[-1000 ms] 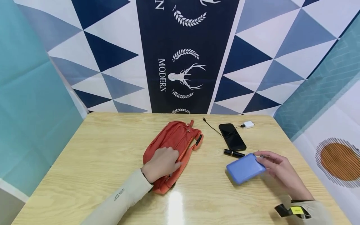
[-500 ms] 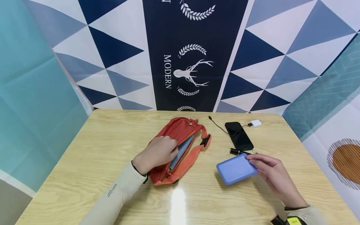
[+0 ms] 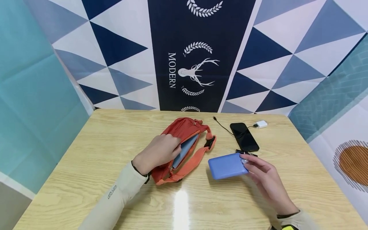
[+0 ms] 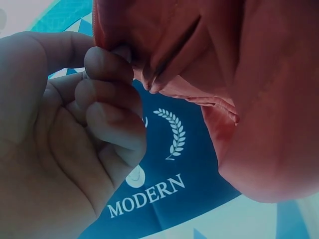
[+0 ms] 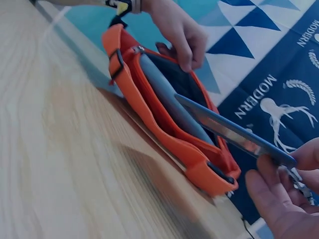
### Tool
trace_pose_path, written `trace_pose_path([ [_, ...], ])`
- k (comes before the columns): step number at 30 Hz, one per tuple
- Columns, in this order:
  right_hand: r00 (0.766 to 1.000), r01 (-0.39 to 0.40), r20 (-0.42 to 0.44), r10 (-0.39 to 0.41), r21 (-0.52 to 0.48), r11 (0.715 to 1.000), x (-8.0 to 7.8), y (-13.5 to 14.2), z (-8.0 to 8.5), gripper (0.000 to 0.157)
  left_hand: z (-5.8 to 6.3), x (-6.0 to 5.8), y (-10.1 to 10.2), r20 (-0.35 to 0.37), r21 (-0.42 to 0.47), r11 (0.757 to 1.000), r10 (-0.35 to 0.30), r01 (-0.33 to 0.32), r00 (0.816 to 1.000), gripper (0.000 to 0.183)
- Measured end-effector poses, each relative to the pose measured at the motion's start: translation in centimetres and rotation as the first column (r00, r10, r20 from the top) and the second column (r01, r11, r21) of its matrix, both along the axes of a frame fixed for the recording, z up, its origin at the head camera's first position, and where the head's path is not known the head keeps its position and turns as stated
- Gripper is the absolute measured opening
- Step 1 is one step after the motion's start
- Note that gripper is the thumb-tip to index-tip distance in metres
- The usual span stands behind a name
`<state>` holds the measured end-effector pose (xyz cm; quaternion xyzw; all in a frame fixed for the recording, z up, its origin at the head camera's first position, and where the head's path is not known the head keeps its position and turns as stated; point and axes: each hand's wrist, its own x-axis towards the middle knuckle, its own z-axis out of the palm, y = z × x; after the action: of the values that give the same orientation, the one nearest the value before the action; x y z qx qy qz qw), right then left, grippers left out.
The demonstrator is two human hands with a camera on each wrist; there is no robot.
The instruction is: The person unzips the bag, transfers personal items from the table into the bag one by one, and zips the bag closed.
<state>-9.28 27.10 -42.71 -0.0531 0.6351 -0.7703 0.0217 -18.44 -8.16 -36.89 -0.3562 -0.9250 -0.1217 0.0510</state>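
Observation:
A red waist bag (image 3: pixel 184 125) with an orange strap lies on the table, its zip open and a blue-grey lining showing. My left hand (image 3: pixel 159 151) pinches the edge of its opening; in the left wrist view the thumb and fingertips close on the red fabric (image 4: pixel 279 99). Right of the bag, my right hand (image 3: pixel 265 180) pinches one end of a flat blue card holder (image 3: pixel 227 166) with a small metal clasp. The right wrist view shows the card holder (image 5: pixel 234 130) edge-on, its far end overlapping the bag's opening (image 5: pixel 172 97).
At the back right lies a black phone (image 3: pixel 244 137), with a thin black cable (image 3: pixel 222 127) across it leading to a white charger plug (image 3: pixel 261 124). A small black tube (image 3: pixel 250 153) sits just behind the card holder. A patterned cloth wall (image 3: pixel 189 38) rises behind the table (image 3: pixel 109 127).
My left hand has pulled the bag's opening wide, exposing the lining. My right hand has carried the card holder leftward, toward the bag. The phone, cable and plug stay put.

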Motion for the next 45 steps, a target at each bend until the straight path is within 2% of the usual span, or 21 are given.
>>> trace_pose_path([
  [3, 1.0, -0.008, -0.006, 0.008, -0.025, 1.0, 0.0, -0.9, 0.1, 0.036, 0.1, 0.0, 0.0, -0.006, 0.001, 1.0, -0.005, 0.005, 1.0, 0.032],
  [8, 1.0, -0.013, 0.02, 0.013, -0.011, 1.0, -0.3, -2.2, 0.8, 0.038, 0.1, 0.1, 0.1, -0.015, -0.009, 1.0, -0.015, 0.015, 1.0, 0.032],
  [12, 0.999, -0.021, 0.048, 0.021, -0.015, 1.0, -1.3, -3.6, 1.6, 0.037, 0.1, 0.2, 0.1, -0.009, -0.012, 1.0, -0.019, 0.019, 1.0, 0.032],
  [20, 0.998, -0.047, 0.048, 0.05, -0.06, 0.997, -3.0, -6.3, 2.1, 0.039, 0.3, 0.2, -0.1, -0.025, -0.009, 1.0, -0.015, 0.015, 1.0, 0.032],
  [26, 0.999, -0.031, 0.03, 0.031, 0.004, 1.0, -3.9, -7.9, 1.9, 0.043, 0.4, 0.3, -0.2, -0.024, -0.012, 1.0, -0.008, 0.008, 1.0, 0.032],
  [29, 0.999, -0.009, 0.038, 0.006, 0.077, 0.997, -4.1, -8.4, 1.7, 0.043, 0.4, 0.4, -0.4, -0.021, -0.012, 1.0, -0.003, 0.003, 1.0, 0.032],
  [33, 1.0, -0.003, -0.005, 0.004, 0.25, 0.968, -4.0, -8.8, 1.6, 0.039, 0.4, 0.6, -0.4, -0.018, -0.025, 1.0, 0.004, -0.005, 1.0, 0.032],
  [36, 0.998, -0.016, -0.046, 0.033, 0.336, 0.942, -3.7, -9.0, 1.6, 0.038, 0.3, 0.7, -0.3, -0.018, -0.036, 0.999, 0.002, -0.003, 1.0, 0.032],
  [45, 0.985, -0.114, -0.086, 0.15, 0.335, 0.935, -3.7, -10.0, 1.6, 0.041, 0.3, 0.9, 0.3, -0.004, -0.053, 0.999, 0.006, -0.006, 1.0, 0.03],
])
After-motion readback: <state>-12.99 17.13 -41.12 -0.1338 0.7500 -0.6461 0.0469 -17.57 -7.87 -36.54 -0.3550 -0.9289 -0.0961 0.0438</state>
